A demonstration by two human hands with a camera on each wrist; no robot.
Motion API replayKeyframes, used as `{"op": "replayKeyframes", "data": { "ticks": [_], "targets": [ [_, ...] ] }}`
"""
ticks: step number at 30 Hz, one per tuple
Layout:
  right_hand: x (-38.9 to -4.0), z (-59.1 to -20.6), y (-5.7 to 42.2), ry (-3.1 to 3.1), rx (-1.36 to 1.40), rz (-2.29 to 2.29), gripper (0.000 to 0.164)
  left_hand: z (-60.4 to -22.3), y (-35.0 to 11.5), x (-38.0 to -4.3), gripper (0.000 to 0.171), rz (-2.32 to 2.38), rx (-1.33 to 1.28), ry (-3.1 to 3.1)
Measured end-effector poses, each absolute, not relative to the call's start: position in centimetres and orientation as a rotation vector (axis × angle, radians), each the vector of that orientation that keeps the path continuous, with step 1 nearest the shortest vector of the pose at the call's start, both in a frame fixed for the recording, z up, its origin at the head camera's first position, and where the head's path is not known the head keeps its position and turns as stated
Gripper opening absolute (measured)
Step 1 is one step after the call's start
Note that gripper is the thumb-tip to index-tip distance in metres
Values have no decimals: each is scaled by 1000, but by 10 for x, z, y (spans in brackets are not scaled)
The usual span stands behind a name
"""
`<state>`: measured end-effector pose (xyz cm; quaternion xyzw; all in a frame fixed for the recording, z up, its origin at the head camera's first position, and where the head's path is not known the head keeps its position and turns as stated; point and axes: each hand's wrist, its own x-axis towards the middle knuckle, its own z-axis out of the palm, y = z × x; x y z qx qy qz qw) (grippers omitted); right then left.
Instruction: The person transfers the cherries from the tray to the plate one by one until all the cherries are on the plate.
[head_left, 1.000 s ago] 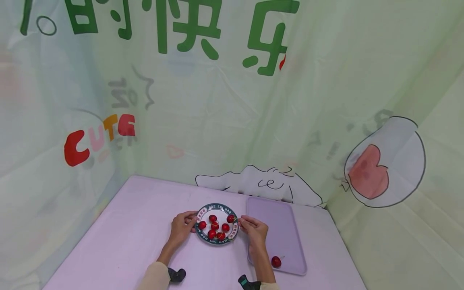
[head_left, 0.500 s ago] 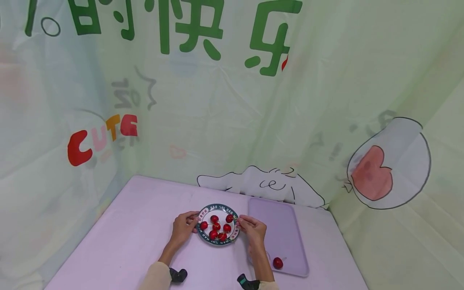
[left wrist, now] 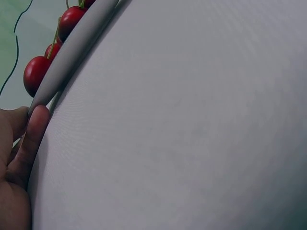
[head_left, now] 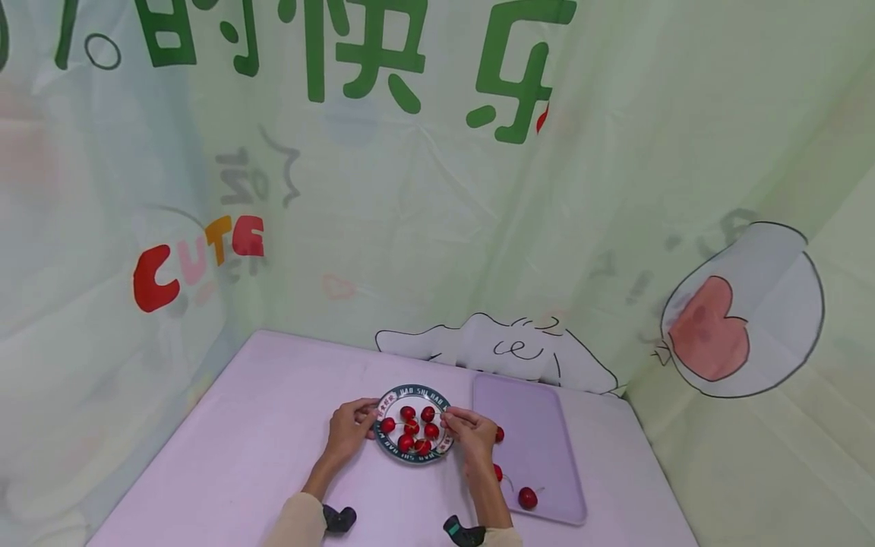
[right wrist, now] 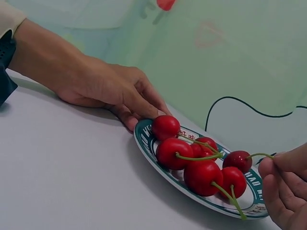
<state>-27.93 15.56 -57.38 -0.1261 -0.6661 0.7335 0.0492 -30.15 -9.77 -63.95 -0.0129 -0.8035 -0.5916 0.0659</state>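
A round plate (head_left: 383, 452) with a green lettered rim holds several red cherries (right wrist: 202, 177) with green stems. At its left edge my left hand (head_left: 349, 431) grips the rim, thumb above and a finger beneath, as the left wrist view (left wrist: 24, 148) shows. Over the right rim, my right hand (head_left: 473, 437) pinches the stem of one cherry (right wrist: 237, 162) between thumb and finger. That cherry sits at the far right part of the plate, close to the others; whether it bears on the plate I cannot tell.
Right of the plate lies a lilac tray (head_left: 540, 425). On it are a dark red cherry (head_left: 528, 497) and two more cherries partly hidden behind my right hand and wrist. A printed curtain (head_left: 437, 228) hangs behind the pale table (head_left: 260, 425).
My right hand has moved left over the plate, and the cherry by its fingers has shifted inward from the rim. Two cherries on the tray have come into view. The left hand keeps its grip.
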Motion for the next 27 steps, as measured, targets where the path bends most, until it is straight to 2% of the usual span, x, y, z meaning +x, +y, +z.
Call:
{"op": "replayKeyframes", "data": {
  "ticks": [10,27],
  "targets": [
    [-282,-583,153,-2148,-375,2044,15,-642,-97,-304,32,-1752,-46,-2431],
    [-275,-576,149,-2373,-255,1691,7,-639,-95,-301,33,-1772,-7,-2441]
  ]
}}
